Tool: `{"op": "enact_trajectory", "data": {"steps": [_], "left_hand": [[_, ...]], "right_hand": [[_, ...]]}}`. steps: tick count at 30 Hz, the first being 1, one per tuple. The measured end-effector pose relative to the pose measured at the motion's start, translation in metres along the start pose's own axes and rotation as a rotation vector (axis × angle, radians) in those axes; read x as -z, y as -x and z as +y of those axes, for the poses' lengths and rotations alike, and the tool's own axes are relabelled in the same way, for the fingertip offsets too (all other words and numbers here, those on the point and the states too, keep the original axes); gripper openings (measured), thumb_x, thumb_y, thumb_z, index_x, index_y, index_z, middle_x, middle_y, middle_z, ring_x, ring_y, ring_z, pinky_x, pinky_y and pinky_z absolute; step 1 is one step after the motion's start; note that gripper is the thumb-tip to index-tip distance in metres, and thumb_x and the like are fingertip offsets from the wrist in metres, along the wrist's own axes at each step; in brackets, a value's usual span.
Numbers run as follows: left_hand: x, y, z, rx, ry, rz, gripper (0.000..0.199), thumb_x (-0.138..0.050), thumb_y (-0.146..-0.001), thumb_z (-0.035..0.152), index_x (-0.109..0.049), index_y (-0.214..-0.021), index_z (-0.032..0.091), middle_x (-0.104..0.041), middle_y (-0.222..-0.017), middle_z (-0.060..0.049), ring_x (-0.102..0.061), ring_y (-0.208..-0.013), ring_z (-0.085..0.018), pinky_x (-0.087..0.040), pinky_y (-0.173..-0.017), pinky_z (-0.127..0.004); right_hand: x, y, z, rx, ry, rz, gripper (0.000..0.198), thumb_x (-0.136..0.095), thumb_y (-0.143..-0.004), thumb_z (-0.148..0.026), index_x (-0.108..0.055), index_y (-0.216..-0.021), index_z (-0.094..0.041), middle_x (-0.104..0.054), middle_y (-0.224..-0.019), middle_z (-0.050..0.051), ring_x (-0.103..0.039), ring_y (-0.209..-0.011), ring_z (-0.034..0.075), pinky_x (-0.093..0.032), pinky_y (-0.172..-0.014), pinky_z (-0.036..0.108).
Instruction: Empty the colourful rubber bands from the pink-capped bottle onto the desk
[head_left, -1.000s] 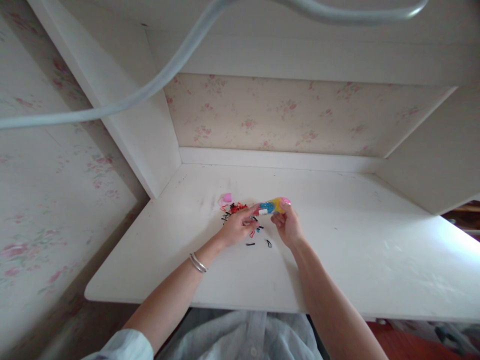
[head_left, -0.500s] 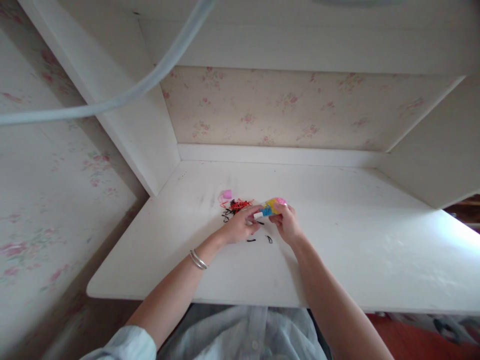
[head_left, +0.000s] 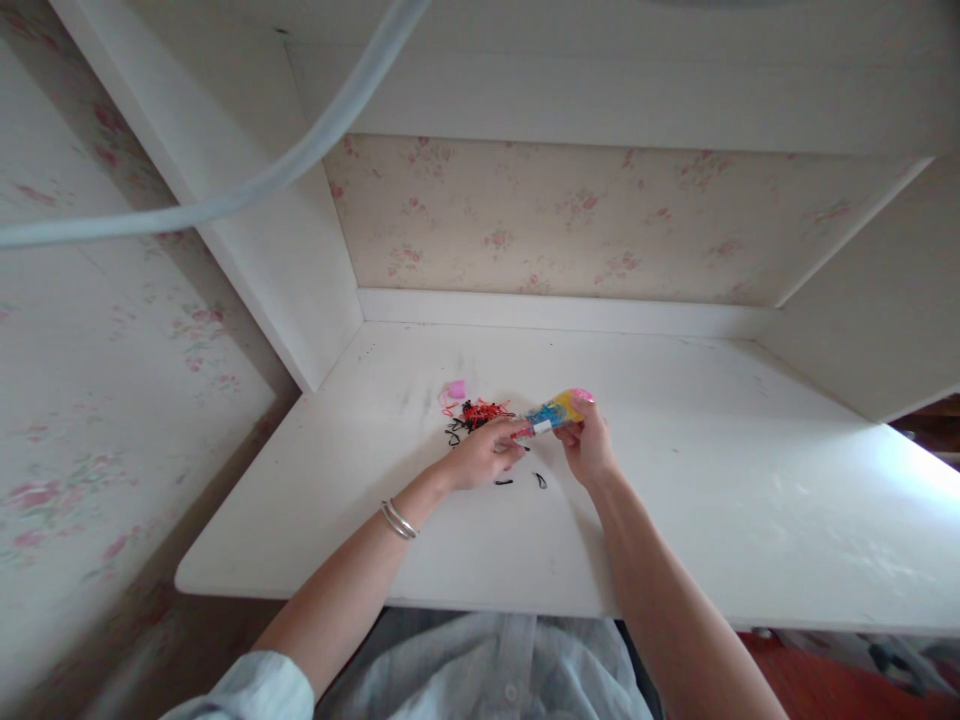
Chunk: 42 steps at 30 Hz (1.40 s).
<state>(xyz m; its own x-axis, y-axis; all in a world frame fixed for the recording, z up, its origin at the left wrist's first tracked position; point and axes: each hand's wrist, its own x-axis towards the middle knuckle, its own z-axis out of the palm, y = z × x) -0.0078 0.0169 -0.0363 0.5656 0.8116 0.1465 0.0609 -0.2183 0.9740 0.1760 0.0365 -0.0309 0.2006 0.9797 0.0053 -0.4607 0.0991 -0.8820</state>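
Observation:
Over the white desk, my right hand (head_left: 589, 445) is closed around the yellow and pink end of a clear plastic bottle (head_left: 536, 415). The bottle lies tilted and holds small rubber bands in layers of pink, yellow, blue and red, with a white label on its side. My left hand (head_left: 484, 455) has its fingers and thumb around the bottle's left end, where red bands show; its fingertips are partly hidden. Just behind that hand lies a pile of red and black rubber bands (head_left: 480, 412). A pink cap (head_left: 456, 388) rests beyond the pile.
Single black bands (head_left: 541, 481) lie on the desk (head_left: 712, 500) near my hands. White side panels (head_left: 862, 300) and a flowered back wall (head_left: 570, 220) enclose the desk. A pale cable (head_left: 262, 185) hangs across the upper left.
My right hand has moved slightly right with the bottle, and more of the bottle shows between my hands. Red bands now show at its left end. My left hand has barely moved.

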Motion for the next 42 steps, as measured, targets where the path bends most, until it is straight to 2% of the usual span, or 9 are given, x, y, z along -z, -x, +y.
{"op": "enact_trajectory", "data": {"steps": [2,7,13,18,22,29,35,39,42], "left_hand": [[0.001,-0.002,0.001,0.017,0.023,0.041,0.042,-0.059,-0.085,0.029,-0.056,-0.126,0.018,-0.061,-0.105,-0.009,-0.057,-0.064,-0.008,-0.049,-0.061,-0.025],[0.006,-0.002,0.004,0.020,0.034,0.186,0.040,-0.064,-0.081,0.040,-0.066,-0.113,0.016,-0.065,-0.111,-0.010,-0.064,-0.086,-0.018,-0.052,-0.070,-0.027],[0.007,0.001,0.008,-0.003,0.012,0.196,0.056,-0.067,-0.079,0.034,-0.053,-0.132,0.021,-0.064,-0.116,-0.009,-0.064,-0.085,-0.017,-0.052,-0.068,-0.025],[0.005,0.004,0.014,0.014,-0.079,0.039,0.071,-0.067,-0.078,0.027,-0.038,-0.142,0.025,-0.064,-0.103,-0.007,-0.058,-0.064,-0.009,-0.046,-0.057,-0.020],[0.003,0.006,0.014,0.043,-0.038,-0.094,0.077,-0.069,-0.076,0.025,-0.033,-0.144,0.030,-0.061,-0.099,-0.003,-0.054,-0.064,-0.007,-0.044,-0.058,-0.019],[0.003,0.005,0.008,0.069,0.082,-0.093,0.058,-0.065,-0.080,0.026,-0.043,-0.134,0.022,-0.056,-0.087,-0.001,-0.049,-0.061,-0.006,-0.039,-0.056,-0.018],[0.006,0.002,0.011,0.027,0.133,-0.019,0.036,-0.061,-0.083,0.028,-0.053,-0.117,0.017,-0.053,-0.070,0.002,-0.054,-0.062,-0.010,-0.045,-0.063,-0.025],[0.007,-0.001,0.014,0.051,0.176,0.044,0.028,-0.062,-0.082,0.028,-0.059,-0.106,0.015,-0.057,-0.073,0.000,-0.057,-0.058,-0.011,-0.048,-0.062,-0.027],[0.006,-0.001,0.015,0.054,0.078,0.131,0.030,-0.064,-0.078,0.025,-0.064,-0.108,0.016,-0.065,-0.086,-0.003,-0.062,-0.068,-0.014,-0.050,-0.068,-0.028]], "right_hand": [[0.000,0.000,0.000,0.003,0.017,-0.013,0.031,-0.062,-0.073,-0.039,-0.039,-0.060,-0.022,-0.020,-0.047,-0.010,-0.019,-0.042,0.007,-0.017,-0.040,0.023],[0.000,0.000,0.000,0.015,0.039,0.016,0.032,-0.062,-0.073,-0.044,-0.040,-0.065,-0.023,-0.019,-0.048,-0.010,-0.016,-0.043,0.008,-0.018,-0.040,0.024],[-0.003,0.003,-0.001,-0.061,-0.027,-0.069,0.028,-0.061,-0.076,-0.042,-0.043,-0.067,-0.022,-0.021,-0.047,-0.011,-0.015,-0.043,0.007,-0.021,-0.043,0.023],[-0.004,0.007,0.003,-0.068,0.043,-0.179,0.030,-0.060,-0.076,-0.039,-0.043,-0.061,-0.021,-0.024,-0.045,-0.010,-0.019,-0.043,0.007,-0.020,-0.043,0.024],[-0.004,0.009,0.003,-0.078,0.120,-0.256,0.030,-0.063,-0.073,-0.037,-0.043,-0.058,-0.020,-0.030,-0.046,-0.008,-0.022,-0.044,0.007,-0.017,-0.042,0.024],[-0.003,0.009,0.003,-0.100,0.132,-0.258,0.028,-0.063,-0.073,-0.037,-0.045,-0.059,-0.020,-0.027,-0.046,-0.008,-0.020,-0.044,0.007,-0.016,-0.042,0.024],[-0.004,0.013,0.004,-0.099,0.155,-0.266,0.028,-0.063,-0.073,-0.038,-0.046,-0.061,-0.020,-0.029,-0.047,-0.008,-0.021,-0.043,0.007,-0.016,-0.042,0.024],[-0.008,0.014,0.005,-0.111,0.157,-0.245,0.028,-0.065,-0.072,-0.038,-0.046,-0.062,-0.019,-0.029,-0.048,-0.008,-0.020,-0.044,0.006,-0.015,-0.042,0.024],[-0.008,0.012,0.006,-0.108,0.151,-0.200,0.027,-0.065,-0.071,-0.037,-0.046,-0.062,-0.020,-0.029,-0.048,-0.009,-0.020,-0.043,0.006,-0.015,-0.042,0.024]]}}
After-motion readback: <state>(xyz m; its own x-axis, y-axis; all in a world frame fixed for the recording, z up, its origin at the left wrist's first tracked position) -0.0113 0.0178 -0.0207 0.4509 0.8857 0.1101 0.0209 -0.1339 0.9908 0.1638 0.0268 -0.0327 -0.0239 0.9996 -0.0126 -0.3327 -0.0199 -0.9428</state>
